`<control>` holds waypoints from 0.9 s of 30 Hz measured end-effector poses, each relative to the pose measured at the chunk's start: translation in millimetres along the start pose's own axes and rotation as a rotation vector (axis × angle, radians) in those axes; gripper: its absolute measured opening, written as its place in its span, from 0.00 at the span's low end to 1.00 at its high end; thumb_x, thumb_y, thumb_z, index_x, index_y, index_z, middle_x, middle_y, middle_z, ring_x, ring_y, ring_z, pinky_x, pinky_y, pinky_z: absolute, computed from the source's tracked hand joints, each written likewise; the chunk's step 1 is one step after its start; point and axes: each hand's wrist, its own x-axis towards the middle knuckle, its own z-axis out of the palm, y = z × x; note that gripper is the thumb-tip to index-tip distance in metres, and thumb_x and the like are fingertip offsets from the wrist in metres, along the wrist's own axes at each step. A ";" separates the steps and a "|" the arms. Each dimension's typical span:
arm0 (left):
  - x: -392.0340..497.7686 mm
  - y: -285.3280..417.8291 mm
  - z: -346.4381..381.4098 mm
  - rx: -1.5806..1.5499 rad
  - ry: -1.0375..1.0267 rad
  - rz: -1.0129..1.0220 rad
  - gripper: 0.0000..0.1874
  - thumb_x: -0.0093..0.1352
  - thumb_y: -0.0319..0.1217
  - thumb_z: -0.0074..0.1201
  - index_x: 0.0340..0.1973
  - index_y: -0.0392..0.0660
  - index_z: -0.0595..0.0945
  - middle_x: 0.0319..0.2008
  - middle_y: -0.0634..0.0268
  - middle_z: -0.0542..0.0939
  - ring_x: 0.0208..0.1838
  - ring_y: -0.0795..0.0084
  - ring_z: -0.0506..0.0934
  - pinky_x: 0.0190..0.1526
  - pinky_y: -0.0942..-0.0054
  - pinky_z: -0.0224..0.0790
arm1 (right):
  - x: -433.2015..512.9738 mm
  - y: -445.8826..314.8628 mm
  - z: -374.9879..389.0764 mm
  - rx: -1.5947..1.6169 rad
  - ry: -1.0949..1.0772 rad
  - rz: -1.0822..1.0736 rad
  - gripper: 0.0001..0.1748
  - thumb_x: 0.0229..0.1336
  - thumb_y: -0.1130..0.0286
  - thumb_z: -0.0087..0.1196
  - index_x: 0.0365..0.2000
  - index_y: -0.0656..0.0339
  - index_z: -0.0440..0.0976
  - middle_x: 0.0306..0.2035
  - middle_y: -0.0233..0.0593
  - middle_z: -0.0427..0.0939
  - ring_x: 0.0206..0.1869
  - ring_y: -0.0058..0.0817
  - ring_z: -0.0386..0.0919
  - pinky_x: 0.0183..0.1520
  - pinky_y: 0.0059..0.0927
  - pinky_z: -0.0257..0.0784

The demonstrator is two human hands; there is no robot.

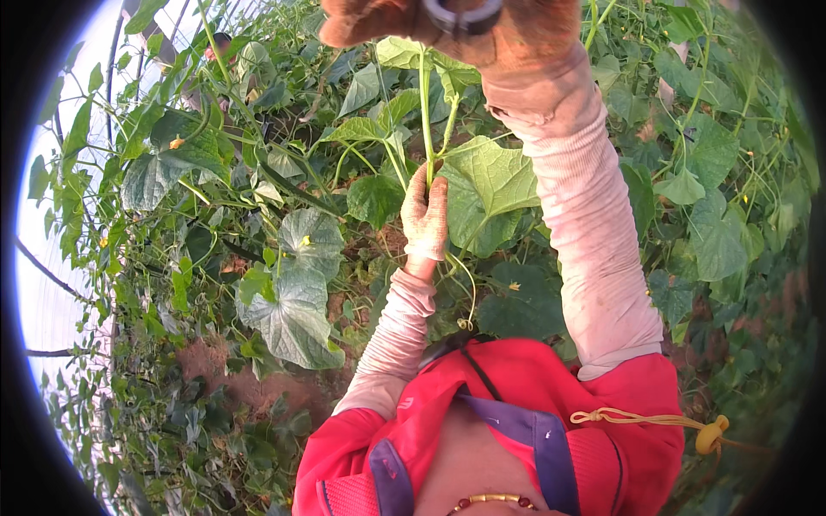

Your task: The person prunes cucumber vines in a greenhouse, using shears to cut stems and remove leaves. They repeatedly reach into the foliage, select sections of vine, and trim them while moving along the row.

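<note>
My left hand (426,216), in a stained knit glove, grips a pale green vine stem (426,122) between thumb and fingers. Beside that stem a thin, bumpy young cucumber (450,126) stands upright. A broad leaf (493,177) spreads just right of the hand, and a curled tendril (474,293) hangs below it. My right hand (445,26), in a brown-stained glove, is raised at the top edge and partly cut off. Against it sits a dark ring-shaped piece (463,14); whether the fingers hold it cannot be told.
Dense cucumber vines with yellow flowers (175,143) surround me. Bare soil (258,377) shows at lower left. Translucent greenhouse sheeting (51,290) with dark ribs stands at left. Another person (221,45) is partly hidden behind leaves. A yellow cord with a toggle (710,435) hangs at my right.
</note>
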 end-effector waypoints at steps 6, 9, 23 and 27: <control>-2.1 -11.6 -6.0 -0.063 -0.018 0.015 0.19 0.68 0.26 0.50 0.54 0.37 0.70 0.40 0.69 0.74 0.37 0.83 0.70 0.41 0.82 0.66 | -75.7 -34.5 13.4 -0.548 0.715 -0.074 0.26 0.62 0.48 0.40 0.43 0.62 0.71 0.47 0.42 0.74 0.48 0.29 0.74 0.48 0.27 0.71; -7.5 -7.3 -2.9 -0.097 -0.059 -0.027 0.18 0.67 0.25 0.50 0.53 0.36 0.71 0.45 0.69 0.75 0.43 0.82 0.70 0.48 0.82 0.62 | -89.4 -37.2 -30.1 -0.399 0.764 0.135 0.20 0.61 0.53 0.46 0.38 0.61 0.72 0.41 0.36 0.75 0.43 0.27 0.73 0.50 0.29 0.67; -0.6 1.9 -21.4 -0.084 0.086 -0.109 0.16 0.68 0.25 0.48 0.52 0.36 0.72 0.43 0.66 0.77 0.42 0.81 0.71 0.46 0.82 0.64 | -78.4 57.5 59.6 -0.162 0.708 0.288 0.38 0.45 0.44 0.61 0.44 0.70 0.68 0.47 0.53 0.71 0.43 0.34 0.76 0.42 0.31 0.74; 4.8 7.4 -31.1 -0.194 0.175 -0.039 0.15 0.68 0.26 0.50 0.50 0.38 0.73 0.31 0.72 0.75 0.31 0.84 0.69 0.34 0.83 0.63 | -179.9 -4.5 124.3 0.149 0.282 0.092 0.28 0.47 0.51 0.63 0.35 0.67 0.71 0.34 0.54 0.75 0.25 0.25 0.74 0.24 0.20 0.65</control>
